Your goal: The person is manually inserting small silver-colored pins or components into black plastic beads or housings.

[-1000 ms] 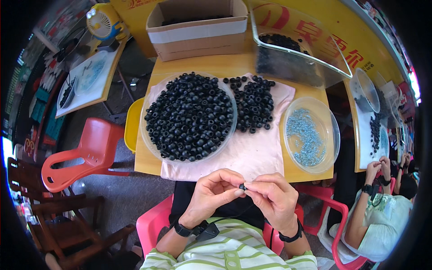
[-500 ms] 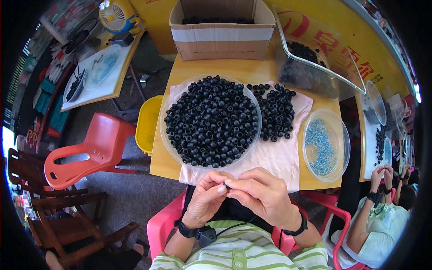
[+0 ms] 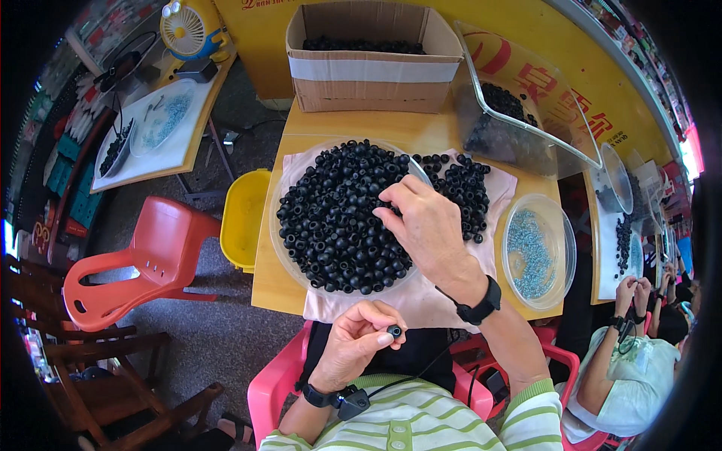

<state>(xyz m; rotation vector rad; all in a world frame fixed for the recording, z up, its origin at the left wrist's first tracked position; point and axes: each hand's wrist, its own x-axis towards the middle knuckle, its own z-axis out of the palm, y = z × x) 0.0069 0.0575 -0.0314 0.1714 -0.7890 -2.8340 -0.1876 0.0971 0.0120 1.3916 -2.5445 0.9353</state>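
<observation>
A black bead (image 3: 394, 331) with a hole sits pinched between the thumb and fingers of my left hand (image 3: 359, 337), which is near the table's front edge. My right hand (image 3: 427, 224) reaches over a heap of black beads (image 3: 338, 218) in a large, shallow, clear round tray (image 3: 280, 254). Its thumb and forefinger are slightly apart at the heap's right side, with dark beads right behind the tips; no held bead shows there. More loose black beads (image 3: 468, 197) lie on a pale pink cloth (image 3: 492, 240) to the right of the tray.
A cardboard box (image 3: 368, 86) and a clear plastic bin (image 3: 519, 135), both containing black beads, stand at the back. Right of the cloth is a clear round tub (image 3: 511, 282) of small blue beads. A yellow bin (image 3: 244, 218) adjoins the table's left side. Another person (image 3: 624, 376) sits at right.
My hands have parted. The right hand has moved forward from the left hand to the bead heap. My left hand stays near the front edge, and its bead now shows clearly.
</observation>
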